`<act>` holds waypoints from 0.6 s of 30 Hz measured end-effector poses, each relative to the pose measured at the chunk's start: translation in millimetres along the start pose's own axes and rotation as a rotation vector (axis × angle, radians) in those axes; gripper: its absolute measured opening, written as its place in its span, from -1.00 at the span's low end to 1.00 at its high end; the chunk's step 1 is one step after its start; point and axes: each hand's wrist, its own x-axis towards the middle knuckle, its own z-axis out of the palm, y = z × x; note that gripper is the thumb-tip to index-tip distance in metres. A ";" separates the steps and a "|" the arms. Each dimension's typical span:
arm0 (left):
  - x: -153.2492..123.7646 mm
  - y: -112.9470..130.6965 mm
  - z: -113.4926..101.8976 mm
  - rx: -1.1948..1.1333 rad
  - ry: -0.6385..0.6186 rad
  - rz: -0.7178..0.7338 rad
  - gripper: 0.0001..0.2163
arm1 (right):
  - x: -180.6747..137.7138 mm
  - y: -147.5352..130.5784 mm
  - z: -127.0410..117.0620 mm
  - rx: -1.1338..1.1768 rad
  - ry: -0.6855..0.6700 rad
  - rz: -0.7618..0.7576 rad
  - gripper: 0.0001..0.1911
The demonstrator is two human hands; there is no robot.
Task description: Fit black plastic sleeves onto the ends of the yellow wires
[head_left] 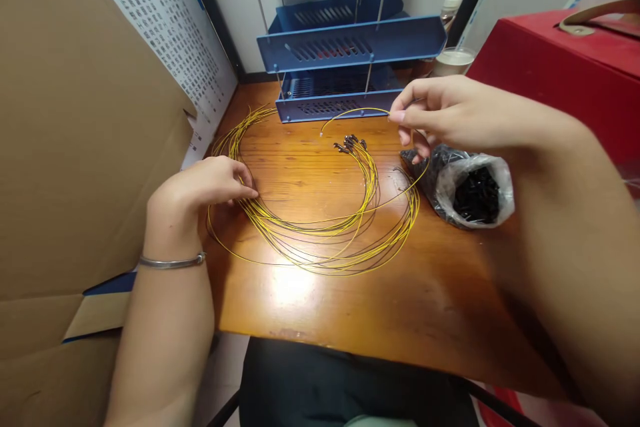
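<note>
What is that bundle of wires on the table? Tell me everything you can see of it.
The bundle of wires is a loose spread of thin strands, mostly yellow with some dark ones, apparently plastic-coated. It lies in a wide open curve on the wooden table. One group of ends, gathered inside the curve, has small dark tips. The left hand touches its left side. One yellow wire is raised, pinched by the right hand, its small pale tip sticking out beyond the fingers.
</note>
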 end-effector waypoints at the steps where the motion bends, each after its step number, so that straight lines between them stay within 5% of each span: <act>1: 0.4 -3.0 0.5 -0.021 -0.018 -0.007 -0.69 | -0.3 0.7 -0.9 -0.008 -0.018 0.008 -0.86; 11: 10.3 -8.8 7.9 -0.075 -0.102 0.032 -0.55 | 0.5 1.3 -2.0 0.040 -0.082 0.058 -0.83; 18: 10.9 -35.6 3.7 -0.250 -0.151 -0.046 -0.59 | -1.0 2.5 -9.8 -0.076 -0.090 0.150 -0.89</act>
